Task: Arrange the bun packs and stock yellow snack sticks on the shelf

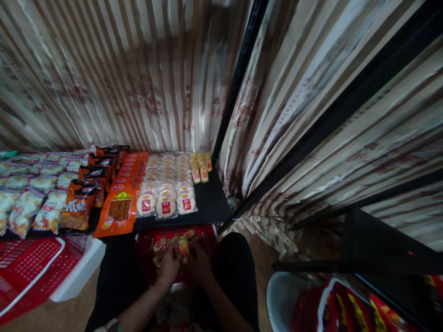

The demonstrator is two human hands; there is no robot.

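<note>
Over a red basket (212, 237) between my knees, both my hands are close together. My left hand (169, 265) is closed, its fingers pinching a small yellow-wrapped snack packet (183, 247). Beside it, my right hand (200, 265) has its fingers curled in towards the same packet; what lies inside them is dim and partly hidden. More little wrapped snack packets (160, 244) lie in the basket around my fingers. Similar yellow packets (200, 168) stand in short rows at the right end of the black shelf (216, 203).
Along the shelf are bagged round white crackers (166, 203), a flat orange snack bag (121, 203), orange-black bags (78, 205) and rows of white bags (50, 210). A red basket (34, 267) stands lower left. Black posts (238, 87) rise before striped sheeting. A white tub (282, 299) is lower right.
</note>
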